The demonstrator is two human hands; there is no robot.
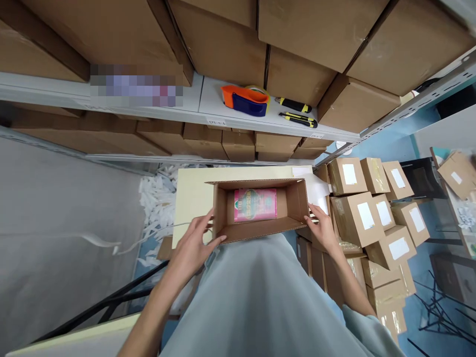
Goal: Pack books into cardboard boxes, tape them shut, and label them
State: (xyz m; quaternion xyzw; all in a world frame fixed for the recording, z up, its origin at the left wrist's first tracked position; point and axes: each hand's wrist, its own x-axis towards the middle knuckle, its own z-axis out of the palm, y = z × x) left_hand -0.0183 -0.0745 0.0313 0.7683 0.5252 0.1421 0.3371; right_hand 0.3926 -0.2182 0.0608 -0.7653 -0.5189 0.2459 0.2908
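Note:
An open cardboard box [293,201] sits on a pale table [191,196] in front of me. A pink packet [255,204] lies flat on its bottom. My left hand [195,241] holds the box's left wall, thumb at the near corner and fingers against the outside. My right hand [322,225] rests against the right wall, fingers spread along the flap. Part of the near edge of the box is hidden by my pale clothing.
An orange and blue tape dispenser [246,100] and two yellow-black utility knives [297,112] lie on the shelf [208,111] above. Labelled sealed boxes [359,218] are stacked at the right. Paper strips [158,198] litter the floor at left. Big cartons fill the shelves.

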